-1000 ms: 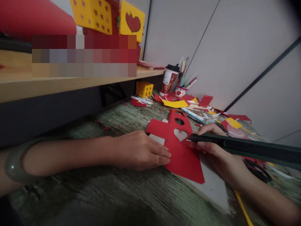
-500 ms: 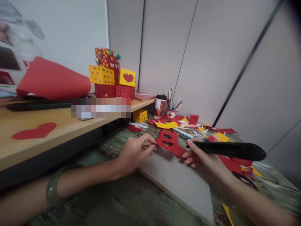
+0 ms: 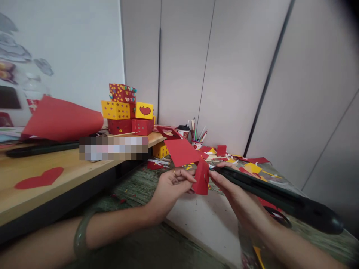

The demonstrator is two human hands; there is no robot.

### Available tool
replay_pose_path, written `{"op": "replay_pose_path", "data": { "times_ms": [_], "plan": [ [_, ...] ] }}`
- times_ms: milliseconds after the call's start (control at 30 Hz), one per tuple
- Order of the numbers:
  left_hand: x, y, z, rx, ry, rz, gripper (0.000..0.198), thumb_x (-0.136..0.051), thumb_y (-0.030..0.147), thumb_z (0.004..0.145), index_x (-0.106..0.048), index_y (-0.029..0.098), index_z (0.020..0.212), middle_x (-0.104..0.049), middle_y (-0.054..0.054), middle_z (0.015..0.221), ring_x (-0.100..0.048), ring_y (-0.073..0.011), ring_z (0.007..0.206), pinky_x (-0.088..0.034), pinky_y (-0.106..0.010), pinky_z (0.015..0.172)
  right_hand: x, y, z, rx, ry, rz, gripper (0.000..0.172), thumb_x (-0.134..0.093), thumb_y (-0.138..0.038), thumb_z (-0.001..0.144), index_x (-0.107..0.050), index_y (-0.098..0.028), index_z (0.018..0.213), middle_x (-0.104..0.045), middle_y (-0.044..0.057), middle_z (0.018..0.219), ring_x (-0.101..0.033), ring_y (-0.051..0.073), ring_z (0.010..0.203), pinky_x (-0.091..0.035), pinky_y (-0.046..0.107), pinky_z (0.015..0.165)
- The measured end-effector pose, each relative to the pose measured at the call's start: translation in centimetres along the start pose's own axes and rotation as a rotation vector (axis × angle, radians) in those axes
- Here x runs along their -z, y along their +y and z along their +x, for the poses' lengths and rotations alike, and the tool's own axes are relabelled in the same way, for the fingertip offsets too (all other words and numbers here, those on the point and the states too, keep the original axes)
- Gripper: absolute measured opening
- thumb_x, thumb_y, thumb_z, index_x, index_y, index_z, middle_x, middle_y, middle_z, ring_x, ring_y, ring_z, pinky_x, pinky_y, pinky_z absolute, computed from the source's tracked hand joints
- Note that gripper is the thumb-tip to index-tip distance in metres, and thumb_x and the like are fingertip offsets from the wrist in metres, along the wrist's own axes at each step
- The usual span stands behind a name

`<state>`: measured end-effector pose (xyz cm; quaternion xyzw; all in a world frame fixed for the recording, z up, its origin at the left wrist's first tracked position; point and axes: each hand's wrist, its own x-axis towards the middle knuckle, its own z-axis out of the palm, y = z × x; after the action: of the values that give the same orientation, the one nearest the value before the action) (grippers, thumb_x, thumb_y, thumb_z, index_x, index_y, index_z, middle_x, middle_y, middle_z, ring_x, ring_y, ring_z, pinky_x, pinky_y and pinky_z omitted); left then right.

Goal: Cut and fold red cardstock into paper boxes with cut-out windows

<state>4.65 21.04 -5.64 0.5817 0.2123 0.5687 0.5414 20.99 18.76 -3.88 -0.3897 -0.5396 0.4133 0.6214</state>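
Note:
Above the white board (image 3: 206, 220), my left hand (image 3: 175, 186) pinches a folded strip of red card (image 3: 202, 177) by its near part. The card is lifted and bent, with one flat panel spreading to the upper left and a heart-outlined opening in the panel behind. A small cut shows on the near fold. My right hand (image 3: 232, 190) is closed around a black utility knife (image 3: 280, 198), whose handle points to the right. Its front end is beside the card; I cannot make out the blade. The right fingertips are close to the card's right edge.
A wooden shelf (image 3: 92, 168) on the left carries stacked red and yellow paper boxes (image 3: 119, 110), rolled red paper (image 3: 64, 121) and a red paper heart (image 3: 40, 178). Paper scraps (image 3: 254, 168), a pen cup (image 3: 197, 145) and a lidded coffee cup (image 3: 183, 131) stand or lie behind.
The red card has been raised off the board and turned, its panels now folded upward. My right hand has tilted the knife, so its back end points lower right. The view has shifted upward.

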Motion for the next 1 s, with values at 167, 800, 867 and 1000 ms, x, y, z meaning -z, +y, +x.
{"op": "replay_pose_path", "data": {
  "times_ms": [167, 800, 867, 1000],
  "plan": [
    [-1.1, 0.1, 0.4, 0.142, -0.137, -0.27, 0.024, -0.048, 0.018, 0.073, -0.057, 0.014, 0.095, -0.062, -0.008, 0.099, -0.059, -0.0175, 0.089, -0.047, -0.032, 0.079, 0.2, -0.3, -0.4, 0.263, -0.034, -0.272, 0.012, -0.053, -0.025, 0.08, -0.047, -0.024, 0.089, -0.056, -0.002, 0.086, -0.054, 0.014, 0.083, -0.041, 0.03, 0.082],
    [-1.3, 0.5, 1.0, 0.252, 0.064, -0.326, 0.025, -0.059, 0.009, 0.071, -0.058, 0.005, 0.096, -0.065, -0.013, 0.088, -0.061, -0.0166, 0.075, -0.045, -0.034, 0.078, 0.8, 0.1, 1.2, 0.51, 0.238, -0.58, 0.014, -0.056, -0.03, 0.076, -0.049, -0.023, 0.086, -0.054, 0.002, 0.082, -0.051, 0.017, 0.075, -0.039, 0.031, 0.07],
    [-1.3, 0.6, 1.0, 0.228, 0.095, -0.316, 0.022, -0.06, 0.008, 0.07, -0.059, 0.006, 0.092, -0.065, -0.011, 0.084, -0.06, -0.0149, 0.073, -0.045, -0.03, 0.076, 0.8, 0.3, 1.2, 0.457, 0.214, -0.565, 0.017, -0.058, -0.032, 0.074, -0.049, -0.023, 0.086, -0.053, 0.001, 0.077, -0.05, 0.017, 0.069, -0.04, 0.03, 0.065],
    [-1.7, 1.0, 0.7, 0.202, 0.138, -0.287, 0.017, -0.06, 0.007, 0.067, -0.061, 0.006, 0.084, -0.066, -0.007, 0.075, -0.059, -0.0123, 0.067, -0.044, -0.026, 0.071, 0.4, 0.1, 0.8, 0.406, 0.082, -0.522, 0.02, -0.059, -0.03, 0.074, -0.046, -0.024, 0.088, -0.05, -0.002, 0.069, -0.048, 0.015, 0.059, -0.039, 0.029, 0.059]
  ]
}}
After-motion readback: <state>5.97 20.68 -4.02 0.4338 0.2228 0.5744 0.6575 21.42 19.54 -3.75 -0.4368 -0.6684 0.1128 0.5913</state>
